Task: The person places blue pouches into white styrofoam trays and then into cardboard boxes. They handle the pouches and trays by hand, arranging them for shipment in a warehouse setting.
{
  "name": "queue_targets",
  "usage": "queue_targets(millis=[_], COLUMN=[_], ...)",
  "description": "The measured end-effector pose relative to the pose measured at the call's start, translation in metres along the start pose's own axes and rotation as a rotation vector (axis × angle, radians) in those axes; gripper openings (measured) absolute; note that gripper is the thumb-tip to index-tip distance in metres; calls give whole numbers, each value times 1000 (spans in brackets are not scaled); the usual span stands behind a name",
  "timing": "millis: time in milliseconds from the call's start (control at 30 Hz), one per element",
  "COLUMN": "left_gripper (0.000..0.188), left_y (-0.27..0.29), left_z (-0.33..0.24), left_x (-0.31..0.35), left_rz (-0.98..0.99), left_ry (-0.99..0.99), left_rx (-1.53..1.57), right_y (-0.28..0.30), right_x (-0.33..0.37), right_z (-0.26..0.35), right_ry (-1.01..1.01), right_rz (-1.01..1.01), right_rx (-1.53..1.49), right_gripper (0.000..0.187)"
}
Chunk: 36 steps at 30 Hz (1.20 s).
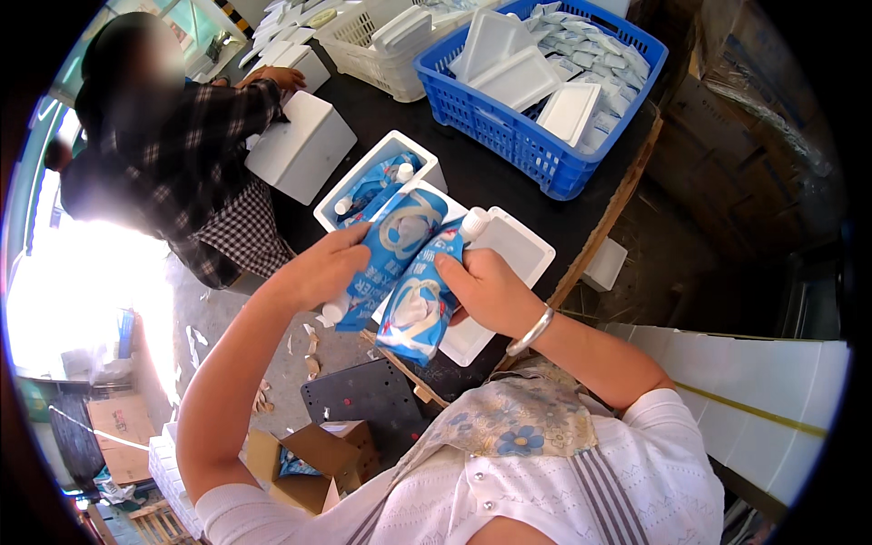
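Observation:
My left hand (329, 269) is closed on a blue spouted pouch (400, 227), whose white cap points down toward me. In my right hand (495, 289) is a second blue spouted pouch (420, 304), held by its upper part with the white cap up. The two pouches are side by side over the table edge. Just beyond them stands an open white foam box (324, 216) with more blue capped pouches (377, 186) inside. A white foam lid (520, 247) lies under and right of my right hand, partly covered.
A blue crate (509, 136) holds white lids and silvery packets at the far right. Left of it stands a cream crate (400, 84). A co-worker (182, 145) leans beside another foam box (309, 150). An open cardboard box (263, 454) sits low left; white blocks (772, 372) stand right.

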State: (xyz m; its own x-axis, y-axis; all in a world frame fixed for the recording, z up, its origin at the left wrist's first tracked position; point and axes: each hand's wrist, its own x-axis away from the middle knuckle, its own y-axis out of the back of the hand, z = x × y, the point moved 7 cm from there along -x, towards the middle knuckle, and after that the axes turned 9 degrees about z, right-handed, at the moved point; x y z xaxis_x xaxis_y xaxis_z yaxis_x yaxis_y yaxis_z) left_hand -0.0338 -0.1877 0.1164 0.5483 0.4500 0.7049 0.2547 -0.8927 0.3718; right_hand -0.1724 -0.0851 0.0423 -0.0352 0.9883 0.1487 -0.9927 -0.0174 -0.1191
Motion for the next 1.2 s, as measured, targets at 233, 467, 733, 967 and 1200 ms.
queue_targets(millis=[233,467,733,967,1200], left_gripper=[61,56,48,42,27], left_y=[25,20,23,16,6], left_z=[41,61,59,72,62], left_x=[-52,-67,-83,-115,-74], left_rz=[-106,-160,-154,-236,-669], left_ry=[-139,-348,-312,-363,-587], left_rx=[15,36,-297,-450,-683], right_y=[6,-7,-14,-9,-28], right_x=[-40,-51,-59,-80,-65], right_z=[1,-9,-26,-57,-30], right_ry=[-116,-158,-244,-363,-447], right_rz=[-78,-58,-69,-91,135], right_rx=[223,230,40,181,623], right_gripper=[48,50,52,53,49])
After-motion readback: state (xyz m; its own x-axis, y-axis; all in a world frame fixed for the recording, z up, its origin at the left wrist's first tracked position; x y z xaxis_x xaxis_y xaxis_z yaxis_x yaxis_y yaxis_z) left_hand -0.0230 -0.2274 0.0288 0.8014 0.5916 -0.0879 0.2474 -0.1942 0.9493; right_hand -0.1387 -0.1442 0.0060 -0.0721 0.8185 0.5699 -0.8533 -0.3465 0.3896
